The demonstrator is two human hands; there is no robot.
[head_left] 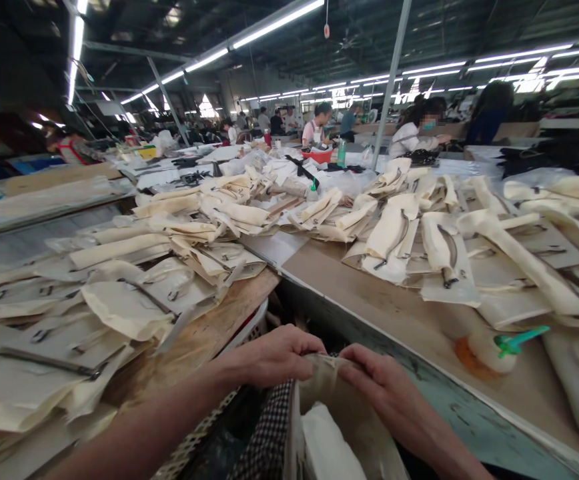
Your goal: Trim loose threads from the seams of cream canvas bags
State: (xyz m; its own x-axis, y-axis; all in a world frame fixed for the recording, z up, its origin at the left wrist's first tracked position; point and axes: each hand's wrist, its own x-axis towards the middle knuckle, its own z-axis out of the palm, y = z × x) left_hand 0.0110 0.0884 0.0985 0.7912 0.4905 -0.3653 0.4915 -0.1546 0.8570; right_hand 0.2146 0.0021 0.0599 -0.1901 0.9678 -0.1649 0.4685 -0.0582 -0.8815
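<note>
At the bottom centre, in front of my body, is a cream bag piece (369,420) with its top edge raised and a paler panel (327,443) inside it. My left hand (282,353) pinches that edge from the left, fingers curled and thumb along the rim. Close by on the right, my right hand (377,373) grips the same edge between thumb and fingers. The fingertips of both hands are partly hidden at the fold. Checked cloth (267,427) shows below my left hand.
Piles of cream bag pieces (124,307) with dark strips cover the left table (249,303); more (394,233) lie on the right table (319,267). A squat bottle (487,353) with amber liquid and a green top stands right. A plastic basket (254,323) sits between. People work behind.
</note>
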